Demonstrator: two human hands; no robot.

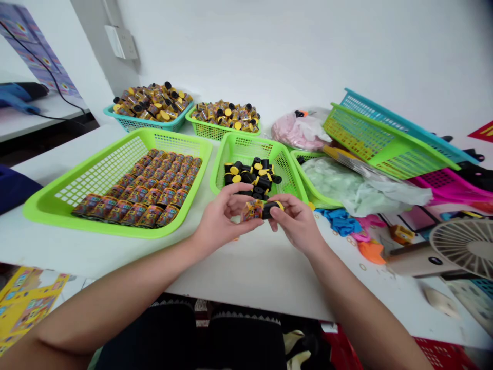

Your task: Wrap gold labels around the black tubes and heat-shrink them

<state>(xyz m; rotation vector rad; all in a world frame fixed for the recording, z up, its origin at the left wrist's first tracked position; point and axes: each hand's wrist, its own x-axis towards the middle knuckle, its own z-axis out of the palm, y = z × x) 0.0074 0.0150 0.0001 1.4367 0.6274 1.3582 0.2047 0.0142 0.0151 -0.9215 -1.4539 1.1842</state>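
My left hand point(221, 220) pinches a small printed tube point(252, 210) by its body, above the white table's front edge. My right hand point(295, 221) grips the black and yellow cap point(272, 207) on the tube's right end. Just behind the hands stands a small green basket point(283, 160) holding several loose black and yellow caps point(252, 177). To the left, a large green basket point(96, 174) holds neat rows of printed tubes point(146, 190) lying on their sides.
Two baskets of capped tubes, a teal basket point(148, 123) and a green basket point(215, 131), stand at the back. Plastic bags point(346, 187), stacked tilted baskets point(385, 141), balloons point(341, 220) and a small fan point(460, 249) crowd the right side. A yellow box point(26, 300) lies at lower left.
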